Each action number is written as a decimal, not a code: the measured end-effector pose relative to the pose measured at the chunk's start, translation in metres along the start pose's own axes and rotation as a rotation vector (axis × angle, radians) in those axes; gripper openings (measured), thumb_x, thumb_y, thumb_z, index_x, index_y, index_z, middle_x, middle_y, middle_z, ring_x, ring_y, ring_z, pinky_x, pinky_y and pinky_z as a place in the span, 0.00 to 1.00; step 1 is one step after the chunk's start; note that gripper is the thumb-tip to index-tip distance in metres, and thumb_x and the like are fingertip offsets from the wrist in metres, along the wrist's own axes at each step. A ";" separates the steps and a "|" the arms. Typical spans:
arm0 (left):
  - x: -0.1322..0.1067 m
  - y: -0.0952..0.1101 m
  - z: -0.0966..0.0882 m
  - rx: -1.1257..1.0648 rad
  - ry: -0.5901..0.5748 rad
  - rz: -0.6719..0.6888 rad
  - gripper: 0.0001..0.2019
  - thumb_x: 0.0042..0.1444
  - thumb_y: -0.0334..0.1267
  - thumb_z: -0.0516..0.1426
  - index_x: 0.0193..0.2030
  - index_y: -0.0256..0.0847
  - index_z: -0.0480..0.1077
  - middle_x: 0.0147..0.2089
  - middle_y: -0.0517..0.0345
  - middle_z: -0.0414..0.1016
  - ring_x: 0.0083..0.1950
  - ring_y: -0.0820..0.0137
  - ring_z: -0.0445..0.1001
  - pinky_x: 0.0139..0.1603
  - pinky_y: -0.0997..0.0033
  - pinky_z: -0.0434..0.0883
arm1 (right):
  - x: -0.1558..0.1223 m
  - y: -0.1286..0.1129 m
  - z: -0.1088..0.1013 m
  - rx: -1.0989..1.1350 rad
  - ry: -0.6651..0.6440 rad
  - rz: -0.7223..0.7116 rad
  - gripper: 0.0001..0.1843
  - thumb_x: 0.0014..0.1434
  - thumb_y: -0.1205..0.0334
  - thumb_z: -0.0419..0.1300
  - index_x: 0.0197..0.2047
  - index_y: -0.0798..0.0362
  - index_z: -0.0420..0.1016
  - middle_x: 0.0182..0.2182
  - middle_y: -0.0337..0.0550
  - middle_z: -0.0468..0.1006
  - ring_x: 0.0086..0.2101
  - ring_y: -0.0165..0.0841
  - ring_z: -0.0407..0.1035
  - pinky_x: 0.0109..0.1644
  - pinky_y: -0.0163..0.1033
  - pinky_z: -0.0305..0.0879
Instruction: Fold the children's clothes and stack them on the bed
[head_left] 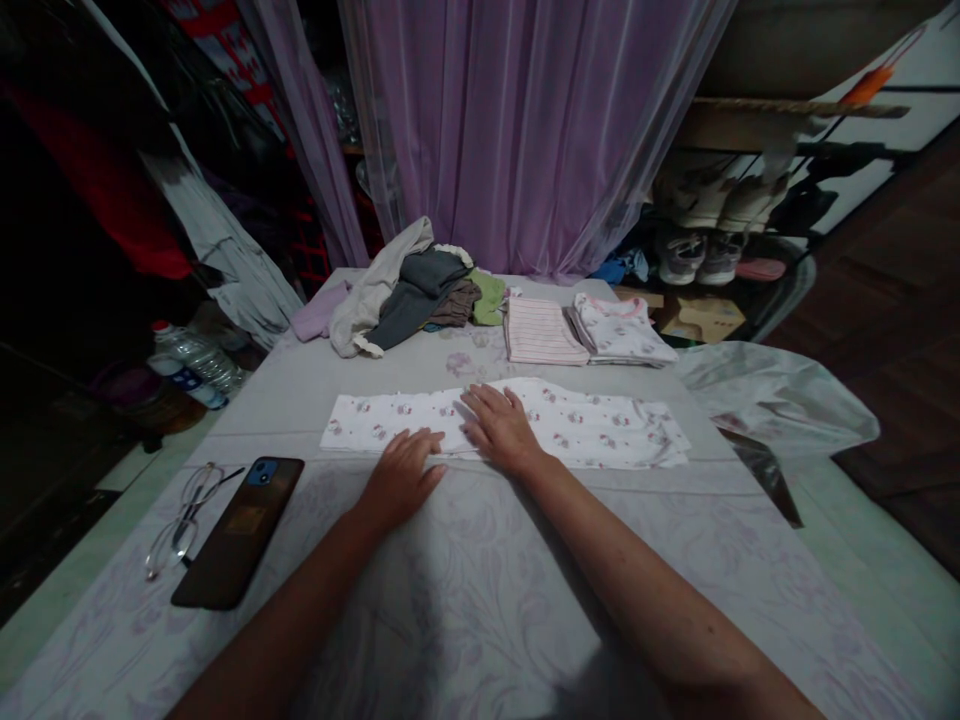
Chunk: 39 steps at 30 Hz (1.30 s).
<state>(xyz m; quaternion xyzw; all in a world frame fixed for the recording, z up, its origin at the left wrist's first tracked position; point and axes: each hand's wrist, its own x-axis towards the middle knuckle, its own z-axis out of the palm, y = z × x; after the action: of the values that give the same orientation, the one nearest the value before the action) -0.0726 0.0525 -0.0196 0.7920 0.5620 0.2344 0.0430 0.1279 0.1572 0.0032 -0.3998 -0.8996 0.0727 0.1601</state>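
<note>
White pants with a small printed pattern (pixel 585 420) lie flat in a long folded strip across the table, the waistband end to the right. My left hand (pixel 405 465) rests at the strip's near edge, left of its middle, fingers stretched over the cloth. Flat on the middle of the strip lies my right hand (pixel 501 428), its fingers spread and pointing left. Neither hand grips anything. Beyond the strip sit a folded striped garment (pixel 546 332) and a folded white printed top (pixel 624 328), side by side.
A loose heap of clothes (pixel 420 290) lies at the table's far left. Glasses (pixel 184 520) and a phone (pixel 240 535) are near its left edge. Past the right edge is a clear plastic bag (pixel 780 395). A purple curtain (pixel 517 140) hangs behind the table (pixel 465 600).
</note>
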 end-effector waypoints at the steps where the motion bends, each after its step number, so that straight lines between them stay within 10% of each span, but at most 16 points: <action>1: -0.006 -0.009 -0.004 0.032 -0.029 -0.042 0.19 0.64 0.42 0.49 0.58 0.40 0.66 0.60 0.46 0.73 0.65 0.60 0.66 0.68 0.49 0.57 | -0.009 -0.003 0.002 -0.006 -0.041 -0.038 0.27 0.66 0.56 0.51 0.66 0.50 0.61 0.67 0.52 0.58 0.66 0.44 0.50 0.67 0.57 0.43; 12: -0.022 -0.059 -0.040 0.312 -0.121 -0.567 0.26 0.65 0.43 0.45 0.67 0.39 0.61 0.73 0.45 0.51 0.73 0.53 0.50 0.69 0.45 0.51 | -0.042 -0.022 0.004 -0.106 -0.215 -0.096 0.32 0.68 0.47 0.47 0.70 0.52 0.54 0.70 0.55 0.48 0.68 0.47 0.43 0.67 0.64 0.42; 16: -0.010 -0.071 -0.060 0.266 -0.042 -0.727 0.26 0.64 0.41 0.45 0.65 0.28 0.61 0.68 0.36 0.61 0.69 0.56 0.59 0.66 0.60 0.59 | -0.051 -0.036 0.010 -0.071 -0.187 -0.094 0.31 0.68 0.46 0.47 0.69 0.49 0.56 0.70 0.53 0.49 0.68 0.47 0.44 0.67 0.65 0.40; 21: 0.001 -0.081 -0.086 0.209 -0.113 -0.868 0.18 0.61 0.44 0.50 0.54 0.39 0.70 0.52 0.48 0.76 0.53 0.58 0.74 0.52 0.65 0.69 | -0.053 -0.049 0.012 0.018 -0.137 -0.144 0.28 0.67 0.48 0.50 0.66 0.49 0.63 0.68 0.53 0.57 0.66 0.47 0.50 0.67 0.64 0.44; 26: 0.002 -0.083 -0.092 0.212 -0.177 -0.966 0.16 0.59 0.47 0.52 0.49 0.42 0.70 0.49 0.52 0.78 0.49 0.59 0.76 0.44 0.68 0.68 | -0.040 -0.054 0.014 0.141 0.018 0.005 0.14 0.64 0.60 0.55 0.50 0.50 0.78 0.53 0.48 0.76 0.54 0.38 0.68 0.58 0.46 0.61; 39: 0.001 -0.092 -0.098 0.223 -0.244 -0.948 0.13 0.58 0.49 0.51 0.34 0.43 0.70 0.39 0.55 0.80 0.40 0.63 0.76 0.31 0.72 0.61 | -0.030 -0.069 0.018 0.106 0.056 0.106 0.11 0.63 0.63 0.52 0.39 0.51 0.77 0.42 0.46 0.79 0.45 0.38 0.68 0.50 0.43 0.59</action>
<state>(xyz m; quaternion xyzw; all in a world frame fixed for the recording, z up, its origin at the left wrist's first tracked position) -0.1935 0.0675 0.0371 0.4708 0.8727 0.0330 0.1253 0.0929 0.0889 -0.0024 -0.4397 -0.8672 0.1176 0.2021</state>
